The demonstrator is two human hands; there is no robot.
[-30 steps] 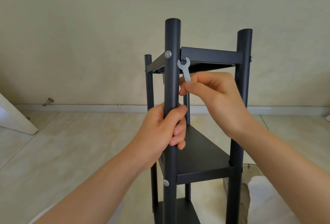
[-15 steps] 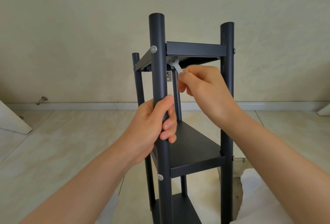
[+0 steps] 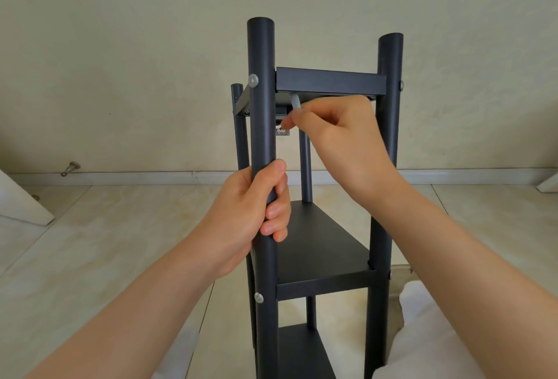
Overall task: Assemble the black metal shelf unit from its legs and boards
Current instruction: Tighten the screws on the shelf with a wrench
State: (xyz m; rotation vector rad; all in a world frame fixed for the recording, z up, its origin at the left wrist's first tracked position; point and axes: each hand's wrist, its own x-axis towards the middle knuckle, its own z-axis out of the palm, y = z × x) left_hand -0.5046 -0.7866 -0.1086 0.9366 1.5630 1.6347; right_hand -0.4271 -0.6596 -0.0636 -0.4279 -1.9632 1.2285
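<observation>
Presently the shelf unit (image 3: 329, 257) stands on the floor (image 3: 90, 242); left hand (image 3: 250, 215) wraps its front leg (image 3: 262, 106), right hand (image 3: 338, 133) pinches a wrench (image 3: 295, 101) under the top board (image 3: 330, 81). Risk: wrench slipping off the hidden fastener, unit tipping.

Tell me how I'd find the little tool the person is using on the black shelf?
Look at the tall black shelf unit standing in front of the wall, then go to its top board. Just under that board's front edge, the right hand pinches a small flat wrench poking upward. It is the only pale, whitish piece there; everything around it is black metal.
</observation>
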